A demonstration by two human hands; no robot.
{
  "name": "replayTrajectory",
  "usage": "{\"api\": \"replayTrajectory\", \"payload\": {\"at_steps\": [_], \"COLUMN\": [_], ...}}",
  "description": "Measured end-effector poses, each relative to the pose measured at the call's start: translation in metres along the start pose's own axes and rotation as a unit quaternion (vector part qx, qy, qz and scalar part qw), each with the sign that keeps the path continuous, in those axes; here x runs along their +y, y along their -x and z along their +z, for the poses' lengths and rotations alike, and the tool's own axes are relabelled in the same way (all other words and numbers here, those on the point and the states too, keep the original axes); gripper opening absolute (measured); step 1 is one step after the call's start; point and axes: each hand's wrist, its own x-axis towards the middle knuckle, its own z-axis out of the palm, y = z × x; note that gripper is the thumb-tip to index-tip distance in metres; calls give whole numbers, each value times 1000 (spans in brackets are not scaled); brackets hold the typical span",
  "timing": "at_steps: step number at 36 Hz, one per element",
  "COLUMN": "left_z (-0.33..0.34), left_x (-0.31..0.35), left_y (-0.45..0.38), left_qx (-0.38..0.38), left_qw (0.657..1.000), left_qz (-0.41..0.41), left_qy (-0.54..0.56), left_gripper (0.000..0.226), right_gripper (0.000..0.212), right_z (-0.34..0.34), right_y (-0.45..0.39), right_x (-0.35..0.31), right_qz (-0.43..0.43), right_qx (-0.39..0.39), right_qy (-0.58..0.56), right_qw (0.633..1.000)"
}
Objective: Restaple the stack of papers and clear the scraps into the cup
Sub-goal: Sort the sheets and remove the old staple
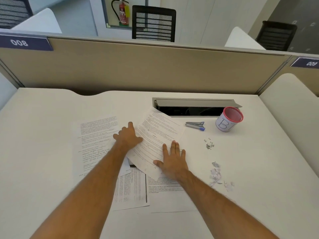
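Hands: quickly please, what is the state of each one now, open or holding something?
Left hand: open, fingers spread, pressing on the tilted sheet.
Right hand: open, lying flat on the same sheet, gripping nothing.

White papers point(159, 135) with black print, a red-rimmed white cup point(228, 119), a silver-and-blue stapler point(196, 125), white desk point(43, 135).

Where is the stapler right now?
The stapler lies on the desk's far right side, between the tilted top sheet and the red-rimmed cup, beyond the right hand.
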Motion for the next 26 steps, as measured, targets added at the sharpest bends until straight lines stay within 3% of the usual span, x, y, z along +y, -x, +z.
{"api": "replayTrajectory", "payload": {"at_steps": [5,10,14,17,22,26], "left_z": [1,-11,-20,-19,-6,6], "left_x": [-3,1,-2,-7,-18,-28], "left_y": [-4,4,16,29,61,86], "left_qx": [-8,-8,2,-8,9,26], "left_qw": [995,979,976,974,960,937], "left_qz": [-10,-7,-7,-10,-1,9], "left_qy": [95,202,216,228,281,348], "left_gripper": [70,41,28,26,31,24], "right_gripper": [89,91,93,87,79,82], "right_z": [1,-4,-11,-13,-17,-22], "right_y": [0,-1,-2,4,21,28], "right_x": [-1,1,5,7,8,11], "right_qz": [3,0,-1,9,53,119], "right_qx": [0,-3,-13,28,146,190], "right_qy": [-5,-11,-48,-108,-239,-379], "right_qw": [1000,1000,999,994,958,898]}}
